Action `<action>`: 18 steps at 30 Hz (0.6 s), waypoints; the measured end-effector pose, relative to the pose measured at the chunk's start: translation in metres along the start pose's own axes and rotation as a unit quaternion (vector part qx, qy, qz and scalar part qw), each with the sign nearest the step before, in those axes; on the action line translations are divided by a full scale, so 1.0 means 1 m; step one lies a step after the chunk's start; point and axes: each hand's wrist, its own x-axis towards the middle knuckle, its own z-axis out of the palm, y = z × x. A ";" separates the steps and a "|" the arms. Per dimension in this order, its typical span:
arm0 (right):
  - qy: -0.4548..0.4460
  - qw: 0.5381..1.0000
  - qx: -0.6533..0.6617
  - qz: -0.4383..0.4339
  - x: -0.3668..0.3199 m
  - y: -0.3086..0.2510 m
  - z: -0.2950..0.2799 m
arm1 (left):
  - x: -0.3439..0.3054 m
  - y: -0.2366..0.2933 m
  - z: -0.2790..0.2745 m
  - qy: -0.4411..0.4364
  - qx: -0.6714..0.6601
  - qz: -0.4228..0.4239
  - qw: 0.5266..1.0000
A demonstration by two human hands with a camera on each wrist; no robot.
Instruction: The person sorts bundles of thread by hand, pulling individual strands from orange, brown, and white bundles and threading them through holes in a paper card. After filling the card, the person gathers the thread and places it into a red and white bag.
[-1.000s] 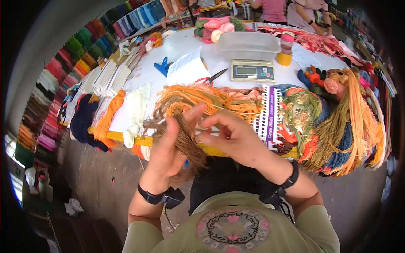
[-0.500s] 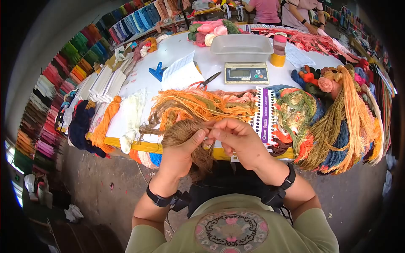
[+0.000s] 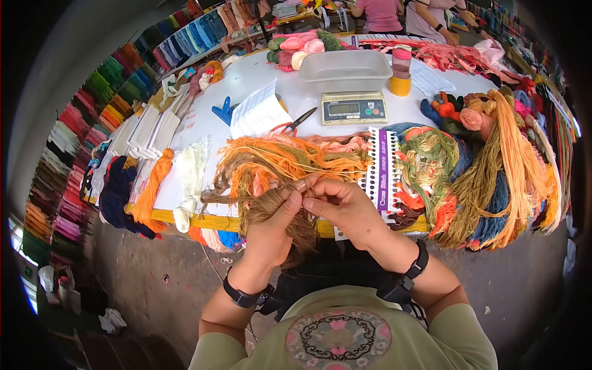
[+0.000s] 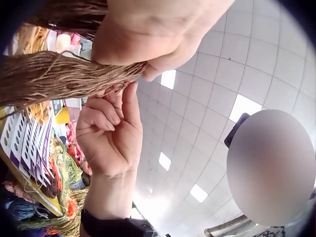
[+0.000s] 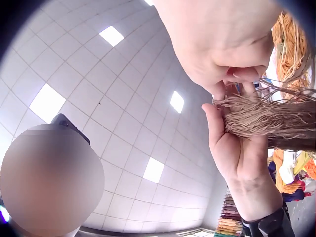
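Note:
A bundle of brown thread hangs over the left hand, whose thumb and fingers grip it near its top. The right hand meets the left fingertips there, its thumb and index finger pinching at the strands. In the left wrist view the brown thread runs sideways out of the left hand, with the right hand below it, fingers curled. The right wrist view has the left hand under the thread and the right hand above.
Orange and brown threads lie along the table's front edge, beside a purple-labelled card. Behind are scissors, a paper sheet, a digital scale and a clear tray. Multicoloured skeins hang at the right.
Both hands have come together at the top of the brown bundle; a second ago they were apart with fingers spread. Since half a second ago they have shifted only slightly.

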 end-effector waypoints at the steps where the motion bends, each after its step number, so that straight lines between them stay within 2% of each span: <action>1: 0.000 1.000 0.000 0.000 -0.002 -0.006 0.001 | 0.001 0.001 0.001 0.005 -0.021 -0.006 1.000; 3: 0.028 0.997 0.023 0.063 -0.007 -0.022 0.005 | 0.001 0.007 0.004 0.010 -0.041 -0.012 0.999; 5: 0.033 0.996 0.061 0.062 -0.007 -0.024 0.007 | 0.001 0.014 0.007 0.010 -0.122 -0.066 0.990; 9: 0.027 0.992 0.112 0.058 -0.008 -0.021 0.007 | 0.001 0.008 0.003 0.006 -0.092 -0.043 0.995; 11: 0.033 0.992 0.100 0.070 -0.008 -0.018 0.005 | 0.000 0.008 0.010 0.025 -0.017 -0.004 1.000; 13: 0.039 0.992 0.087 0.082 -0.008 -0.014 0.004 | 0.000 0.005 0.003 0.019 -0.038 -0.013 0.999; 15: 0.045 0.995 0.079 0.039 -0.008 -0.011 0.003 | 0.000 0.005 -0.001 0.013 -0.058 -0.023 0.998; 18: 0.023 0.996 0.063 0.051 -0.010 -0.018 0.001 | 0.001 0.009 0.001 0.031 -0.092 -0.060 0.993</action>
